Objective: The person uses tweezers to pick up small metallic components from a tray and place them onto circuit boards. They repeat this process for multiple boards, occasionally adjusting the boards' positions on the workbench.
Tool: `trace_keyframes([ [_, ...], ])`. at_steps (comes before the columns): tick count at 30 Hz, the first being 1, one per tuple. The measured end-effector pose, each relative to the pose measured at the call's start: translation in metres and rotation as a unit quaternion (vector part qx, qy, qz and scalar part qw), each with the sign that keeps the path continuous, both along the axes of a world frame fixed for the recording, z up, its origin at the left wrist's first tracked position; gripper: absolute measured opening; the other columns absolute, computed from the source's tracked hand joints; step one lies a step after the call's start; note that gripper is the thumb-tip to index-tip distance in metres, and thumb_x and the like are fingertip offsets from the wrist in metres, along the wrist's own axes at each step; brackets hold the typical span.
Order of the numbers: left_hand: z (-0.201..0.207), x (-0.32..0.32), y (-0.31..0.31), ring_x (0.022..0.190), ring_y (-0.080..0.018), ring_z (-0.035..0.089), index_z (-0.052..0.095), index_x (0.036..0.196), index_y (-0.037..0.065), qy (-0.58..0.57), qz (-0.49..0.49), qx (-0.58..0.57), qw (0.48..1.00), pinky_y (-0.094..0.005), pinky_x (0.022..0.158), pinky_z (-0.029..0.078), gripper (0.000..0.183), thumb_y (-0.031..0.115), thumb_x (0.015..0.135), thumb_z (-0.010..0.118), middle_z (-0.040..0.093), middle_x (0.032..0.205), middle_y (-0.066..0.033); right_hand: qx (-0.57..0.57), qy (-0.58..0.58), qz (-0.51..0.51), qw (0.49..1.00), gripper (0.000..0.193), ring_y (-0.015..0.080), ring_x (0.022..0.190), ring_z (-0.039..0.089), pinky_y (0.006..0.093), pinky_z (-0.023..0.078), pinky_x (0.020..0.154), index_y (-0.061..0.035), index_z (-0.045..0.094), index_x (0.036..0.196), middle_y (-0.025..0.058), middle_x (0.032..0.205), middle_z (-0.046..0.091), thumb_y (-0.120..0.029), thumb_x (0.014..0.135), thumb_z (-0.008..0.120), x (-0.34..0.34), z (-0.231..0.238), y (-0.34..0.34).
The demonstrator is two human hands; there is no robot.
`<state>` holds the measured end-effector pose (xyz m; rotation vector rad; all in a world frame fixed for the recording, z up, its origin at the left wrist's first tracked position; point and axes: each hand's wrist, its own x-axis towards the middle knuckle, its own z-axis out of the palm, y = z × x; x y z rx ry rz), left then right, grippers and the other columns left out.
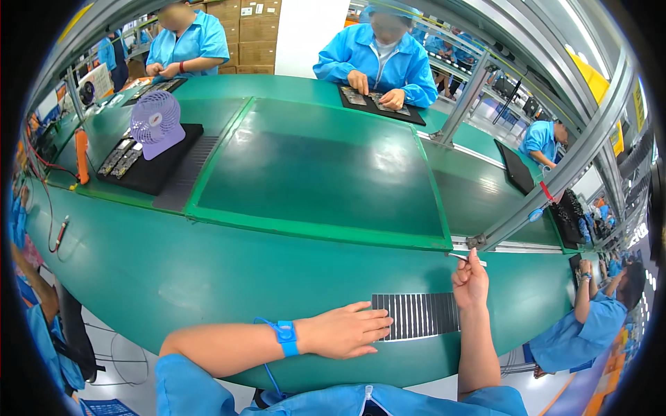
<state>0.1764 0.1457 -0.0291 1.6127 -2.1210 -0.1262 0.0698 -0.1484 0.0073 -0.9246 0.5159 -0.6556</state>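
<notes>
My left hand [347, 331] lies flat with its fingers stretched out, the fingertips on the left end of a sheet of black strips [416, 315]. White gaps show between several strips on the left part of that sheet; its right part is darker. My right hand [471, 281] is raised just beyond the sheet's right end, its fingers closed on slim, pale tweezers [477, 261]. The tips point left, near the green frame edge. A blue wrist strap [285, 338] with a cord circles my left wrist.
A green-framed belt section [319, 180] runs beyond the green table [139, 256]. A purple fan [156, 123] and circuit boards [121, 159] sit on a black mat at the left. A metal post [513, 225] rises at the right. Opposite, a person [378, 59] handles parts on a black mat.
</notes>
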Motion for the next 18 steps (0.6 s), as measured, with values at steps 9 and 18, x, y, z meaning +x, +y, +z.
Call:
trace_keyframes([
  [9, 0.007, -0.006, 0.008, 0.134, -0.0345, 0.032, 0.051, 0.125, 0.004, 0.023, 0.03, -0.053, 0.998, -0.053, 0.108, 0.026, 0.051, 0.041, 0.091, 0.052, 0.038, 0.141, -0.0218, -0.003, -0.05, -0.07, 0.996, 0.024, 0.0065, 0.047, 0.036, 0.0216, 0.028, 0.043, -0.0092, 0.052, 0.081, 0.0013, 0.066, 0.053, -0.028, 0.096, 0.054, -0.011, 0.002, -0.029],
  [18, -0.002, -0.008, 0.008, 0.127, -0.0327, 0.04, 0.053, 0.121, 0.002, -0.004, 0.032, -0.044, 0.998, -0.0484, 0.103, 0.032, 0.046, 0.038, 0.091, 0.054, 0.045, 0.133, -0.0208, -0.002, -0.039, -0.054, 0.998, 0.026, 0.0077, 0.048, 0.04, 0.0228, 0.031, 0.044, -0.0086, 0.054, 0.082, 0.002, 0.07, 0.058, -0.03, 0.097, 0.052, -0.012, -0.006, -0.023],
])
